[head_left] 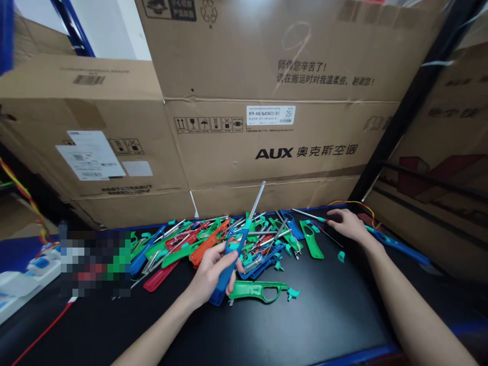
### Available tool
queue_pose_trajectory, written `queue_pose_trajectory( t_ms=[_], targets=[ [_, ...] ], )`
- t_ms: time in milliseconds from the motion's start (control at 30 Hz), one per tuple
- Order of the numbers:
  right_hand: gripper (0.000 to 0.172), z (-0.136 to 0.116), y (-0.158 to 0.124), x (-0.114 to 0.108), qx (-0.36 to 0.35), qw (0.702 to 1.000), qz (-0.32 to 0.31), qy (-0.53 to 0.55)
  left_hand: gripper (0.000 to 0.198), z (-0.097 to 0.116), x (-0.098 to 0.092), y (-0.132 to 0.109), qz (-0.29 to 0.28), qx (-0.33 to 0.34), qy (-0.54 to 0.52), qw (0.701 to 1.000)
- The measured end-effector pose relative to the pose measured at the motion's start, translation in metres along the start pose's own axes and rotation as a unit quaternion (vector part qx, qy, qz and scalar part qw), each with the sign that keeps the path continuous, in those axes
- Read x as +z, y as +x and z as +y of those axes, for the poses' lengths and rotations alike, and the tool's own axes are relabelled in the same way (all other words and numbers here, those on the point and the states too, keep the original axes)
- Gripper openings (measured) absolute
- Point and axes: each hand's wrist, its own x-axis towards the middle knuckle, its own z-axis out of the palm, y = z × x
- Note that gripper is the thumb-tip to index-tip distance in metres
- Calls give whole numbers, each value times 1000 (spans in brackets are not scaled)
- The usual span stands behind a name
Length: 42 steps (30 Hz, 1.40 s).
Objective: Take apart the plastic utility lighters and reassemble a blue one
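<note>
Blue plastic lighter body (233, 254) with a long metal tube slanting up and to the right sits in the left hand (213, 272), whose fingers (224, 254) are closed around its lower handle part, held just above the bench (324, 315) at the near edge of the heap. Just below that hand a green handle shell (255, 291) lies flat on the bench, with a small teal piece beside its right end. Behind and to either side spreads a pile of coloured shells and metal tubes (183, 241) in green, blue, red and orange. The right hand (348, 223) lies palm down on the bench to the right of the pile, its fingertips at the end of a thin rod (308, 215); whether they pinch it cannot be told. Another green shell (310, 239) lies between the pile and that hand. Cardboard boxes (267, 147) stand along the back.
</note>
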Motion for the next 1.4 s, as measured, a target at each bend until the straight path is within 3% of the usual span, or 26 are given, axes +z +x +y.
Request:
queue_pose_trajectory(
  t_ms=[100,267,367,633,833,1067,1133,1200,1300,1400],
  targets=[
    [31,-21,-9,-5,15,998,10,-58,48,-1,0,0,-20,-34,-78,996],
    [31,-48,-23,-5,28,989,-101,-103,54,1,0,0,-10,-74,-153,985],
    [35,-48,-25,-1,20,988,-121,-95,50,2,0,0,2,-81,-168,983],
    [26,-31,-15,8,12,989,-145,-31,45,3,-6,2,52,-58,-157,985],
    [20,-26,-13,16,12,995,-95,3,33,4,-3,1,48,-47,-151,986],
    [31,-48,-22,-1,-24,996,52,62,42,-1,6,-2,18,-76,-213,974],
    [29,-65,-31,-6,-45,979,121,158,39,-1,7,-2,4,-62,-234,970],
    [33,-85,-43,-9,-69,938,174,292,34,-1,8,-3,-2,-49,-239,970],
    [40,-117,-66,-10,-114,872,172,444,29,-3,9,-4,-18,-48,-217,975],
    [42,-148,-94,-10,-166,814,164,532,38,-5,12,-5,-44,-49,-163,984]
  ],
)
